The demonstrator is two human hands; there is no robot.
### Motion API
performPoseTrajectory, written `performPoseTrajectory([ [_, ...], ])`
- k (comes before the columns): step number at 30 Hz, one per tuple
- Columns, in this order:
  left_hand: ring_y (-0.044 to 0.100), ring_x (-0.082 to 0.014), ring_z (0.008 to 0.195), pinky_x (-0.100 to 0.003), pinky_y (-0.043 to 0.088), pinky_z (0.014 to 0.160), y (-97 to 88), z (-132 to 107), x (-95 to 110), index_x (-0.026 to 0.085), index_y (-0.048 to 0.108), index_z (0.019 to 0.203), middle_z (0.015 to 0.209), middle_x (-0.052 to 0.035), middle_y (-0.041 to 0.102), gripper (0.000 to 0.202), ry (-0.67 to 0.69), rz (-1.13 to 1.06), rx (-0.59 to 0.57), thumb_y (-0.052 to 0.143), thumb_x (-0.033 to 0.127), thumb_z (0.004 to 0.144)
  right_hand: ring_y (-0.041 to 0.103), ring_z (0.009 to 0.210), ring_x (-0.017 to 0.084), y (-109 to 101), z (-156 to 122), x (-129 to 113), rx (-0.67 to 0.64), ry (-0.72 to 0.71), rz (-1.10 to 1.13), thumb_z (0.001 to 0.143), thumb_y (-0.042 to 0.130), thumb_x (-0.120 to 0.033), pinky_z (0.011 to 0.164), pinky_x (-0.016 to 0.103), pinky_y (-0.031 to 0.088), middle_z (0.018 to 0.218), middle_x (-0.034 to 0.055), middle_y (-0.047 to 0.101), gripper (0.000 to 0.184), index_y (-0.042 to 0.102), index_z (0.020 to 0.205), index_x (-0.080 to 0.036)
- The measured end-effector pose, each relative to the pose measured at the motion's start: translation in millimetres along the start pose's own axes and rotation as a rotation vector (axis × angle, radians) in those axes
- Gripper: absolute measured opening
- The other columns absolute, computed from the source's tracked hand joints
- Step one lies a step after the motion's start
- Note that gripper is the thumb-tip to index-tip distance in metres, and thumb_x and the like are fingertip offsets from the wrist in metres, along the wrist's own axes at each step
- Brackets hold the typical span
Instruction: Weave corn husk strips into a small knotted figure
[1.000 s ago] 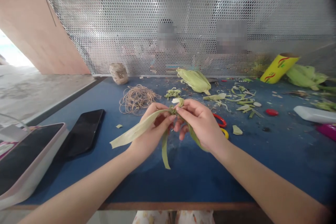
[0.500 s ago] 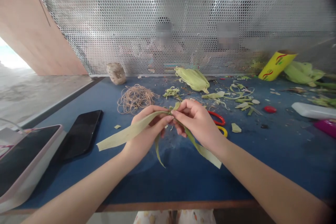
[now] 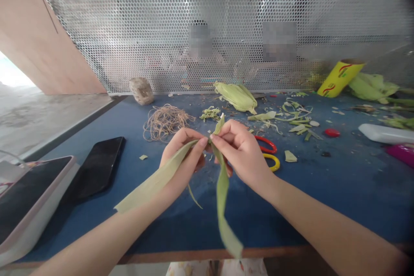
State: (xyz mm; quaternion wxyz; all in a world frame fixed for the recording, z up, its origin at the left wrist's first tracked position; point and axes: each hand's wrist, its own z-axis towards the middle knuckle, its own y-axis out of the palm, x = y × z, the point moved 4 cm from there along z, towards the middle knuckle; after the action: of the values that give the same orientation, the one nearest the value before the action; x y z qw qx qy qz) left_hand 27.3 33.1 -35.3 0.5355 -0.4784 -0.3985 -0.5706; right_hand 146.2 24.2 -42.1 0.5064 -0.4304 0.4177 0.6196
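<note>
Over the middle of the blue table, my left hand (image 3: 184, 153) and my right hand (image 3: 239, 151) pinch strips of green corn husk close together. One wide husk strip (image 3: 155, 179) trails from my left fingertips down over the wrist. Another husk strip (image 3: 222, 194) hangs from between my hands to the table's near edge, and a short end pokes up above my right fingers. A thin strand dangles below my left palm. Where the strips meet is mostly hidden by my fingertips. Just beyond my right hand lie scissors (image 3: 272, 162) with red and yellow handle loops.
Tangled twine (image 3: 166, 123), a whole ear of corn in husk (image 3: 237, 97) and husk scraps (image 3: 294, 116) lie behind my hands. On the left are a black phone (image 3: 101, 166) and a tablet (image 3: 32, 198). A yellow tube (image 3: 339, 78) leans against the perforated metal screen (image 3: 129, 17); people sit beyond it.
The husk strip by my right hand has swung inward and now hangs down between my hands. The left strip has dropped lower along my forearm. Both hands keep pinching.
</note>
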Motion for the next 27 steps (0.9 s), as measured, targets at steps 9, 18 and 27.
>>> performPoseTrajectory([
  [9, 0.046, -0.0051, 0.039, -0.015, 0.036, 0.037, -6.8, 6, -6, 0.017, 0.062, 0.073, 0.051, 0.0044, 0.055, 0.019, -0.117, 0.064, -0.002, 0.070, 0.027, 0.060, 0.051, 0.038, 0.009, 4, -2, 5, -0.149, 0.042, -0.023, 0.085, 0.045, -0.036, 0.034, 0.017, 0.037, 0.055, -0.0077, 0.053, 0.016, 0.035, 0.092, -0.025],
  [18, 0.041, -0.0049, 0.034, -0.016, 0.031, 0.033, -10.9, 7, 0, 0.016, 0.065, 0.071, 0.042, 0.0065, 0.049, 0.013, -0.093, 0.048, 0.004, 0.070, 0.022, 0.061, 0.046, 0.057, 0.007, 2, -2, 2, -0.255, -0.020, -0.300, 0.076, 0.057, -0.017, 0.053, 0.020, 0.038, 0.066, -0.0081, 0.045, 0.054, 0.026, 0.120, -0.025],
  [27, 0.039, -0.0056, 0.034, -0.018, 0.032, 0.035, -16.9, 5, 9, 0.017, 0.065, 0.065, 0.040, 0.0060, 0.048, 0.005, 0.017, 0.181, 0.042, 0.068, 0.020, 0.062, 0.048, 0.050, 0.007, 1, -3, -1, -0.322, 0.076, -0.203, 0.081, 0.052, -0.022, 0.048, 0.020, 0.043, 0.064, -0.0078, 0.046, 0.038, 0.033, 0.115, -0.027],
])
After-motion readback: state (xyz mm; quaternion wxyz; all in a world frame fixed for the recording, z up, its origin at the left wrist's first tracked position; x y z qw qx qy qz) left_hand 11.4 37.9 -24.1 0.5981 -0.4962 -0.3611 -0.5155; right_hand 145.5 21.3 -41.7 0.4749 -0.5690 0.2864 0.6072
